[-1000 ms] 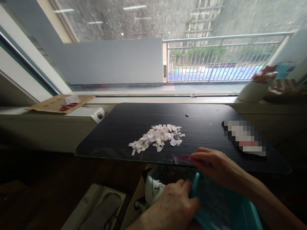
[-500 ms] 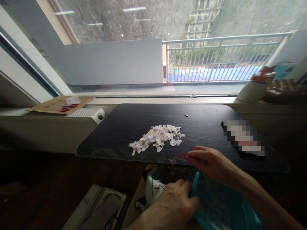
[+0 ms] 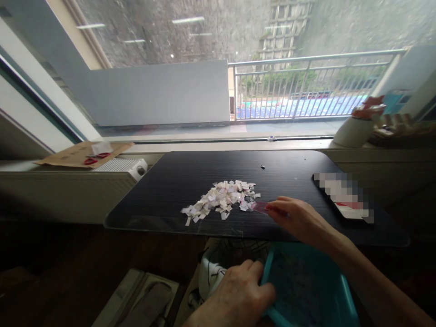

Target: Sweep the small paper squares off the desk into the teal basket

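Observation:
My right hand (image 3: 293,214) is closed on a translucent pink flat piece (image 3: 260,207), whose kind I cannot make out; its tip touches the right end of a heap of small white paper pieces (image 3: 218,197). The heap lies spread on a dark wood-grain table (image 3: 143,195). Below the table's front edge, my left hand (image 3: 243,284) grips the left rim of a teal plastic basin (image 3: 342,295). Many small pale pieces (image 3: 299,281) lie in the shaded bottom of the basin.
A phone-like slab with a blurred-out face (image 3: 344,197) lies at the table's right. Red-handled scissors (image 3: 97,159) rest on brown paper (image 3: 57,156) by the radiator (image 3: 119,167). A white vase (image 3: 352,129) stands on the sill. A box (image 3: 136,295) sits lower left.
My right hand has moved up and away from me with the pink piece, from the table's front edge to the heap. The basin shows more of its inside, still in my left hand.

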